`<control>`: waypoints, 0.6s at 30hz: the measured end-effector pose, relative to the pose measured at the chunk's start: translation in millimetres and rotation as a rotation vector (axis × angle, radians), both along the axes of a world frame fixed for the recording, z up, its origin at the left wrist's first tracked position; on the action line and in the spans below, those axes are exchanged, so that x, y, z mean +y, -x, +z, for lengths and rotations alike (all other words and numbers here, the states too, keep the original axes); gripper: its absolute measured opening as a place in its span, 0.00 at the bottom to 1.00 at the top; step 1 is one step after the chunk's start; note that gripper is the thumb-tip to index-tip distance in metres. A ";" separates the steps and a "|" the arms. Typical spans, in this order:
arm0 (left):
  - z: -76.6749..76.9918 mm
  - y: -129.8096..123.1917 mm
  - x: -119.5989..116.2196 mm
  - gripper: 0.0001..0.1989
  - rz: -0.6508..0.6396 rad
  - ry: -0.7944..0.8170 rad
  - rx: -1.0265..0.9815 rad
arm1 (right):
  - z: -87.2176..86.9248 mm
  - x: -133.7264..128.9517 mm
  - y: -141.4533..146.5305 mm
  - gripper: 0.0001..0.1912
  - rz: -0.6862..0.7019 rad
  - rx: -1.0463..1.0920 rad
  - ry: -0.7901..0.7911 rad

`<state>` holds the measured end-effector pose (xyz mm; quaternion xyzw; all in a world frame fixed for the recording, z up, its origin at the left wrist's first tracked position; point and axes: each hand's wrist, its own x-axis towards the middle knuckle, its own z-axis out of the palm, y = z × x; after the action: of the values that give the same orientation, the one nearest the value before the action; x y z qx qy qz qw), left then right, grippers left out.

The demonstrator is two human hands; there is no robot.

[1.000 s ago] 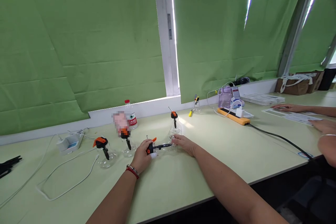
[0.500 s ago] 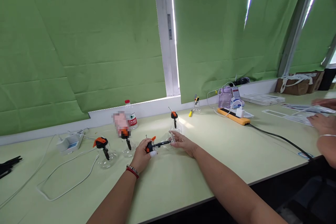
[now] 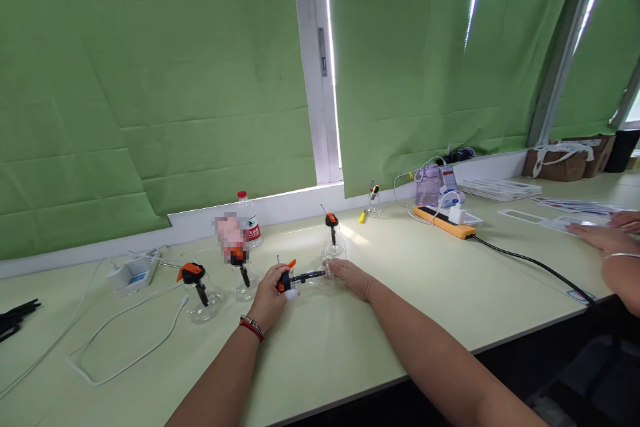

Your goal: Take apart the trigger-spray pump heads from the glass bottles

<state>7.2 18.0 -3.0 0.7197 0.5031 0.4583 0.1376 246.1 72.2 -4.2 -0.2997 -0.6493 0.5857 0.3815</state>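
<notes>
A clear glass bottle (image 3: 316,279) lies on its side between my hands, its black and orange cap (image 3: 284,281) toward the left and a black tube inside. My left hand (image 3: 270,297) is wrapped round the cap end. At the bottle's base, my right hand (image 3: 350,277) grips the glass with bent fingers. Similar capped glass bottles stand upright: one (image 3: 213,307) at the left, another (image 3: 245,287) beside my left hand, and a third (image 3: 334,248) just behind my right hand.
A water bottle (image 3: 255,230) stands by the wall. White cables and a white socket block (image 3: 133,275) lie left. Farther right are a yellow screwdriver (image 3: 363,216), a small glass bottle (image 3: 375,205), an orange power strip (image 3: 445,223), a purple bottle (image 3: 429,187) and another person's hands (image 3: 600,237).
My right hand's fingers have come down and closed more around the bottle's base. My left hand stays at the cap. The other person's hands have shifted over the sheets at the right.
</notes>
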 end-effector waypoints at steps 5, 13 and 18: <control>0.7 -0.3 -0.2 0.19 -0.003 -0.016 0.012 | -4.2 3.9 -4.2 0.33 0.099 0.118 0.026; 0.1 -1.0 -0.8 0.21 -0.014 -0.015 0.003 | 0.7 0.2 -1.4 0.30 0.006 -0.011 0.049; 2.0 -1.8 -2.7 0.20 -0.022 0.005 0.009 | 8.8 -8.2 -2.9 0.35 0.031 0.013 0.132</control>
<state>9.0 15.3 -1.0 0.7269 0.4967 0.4524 0.1423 248.9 64.0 4.6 -0.3103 -0.6112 0.6351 0.3562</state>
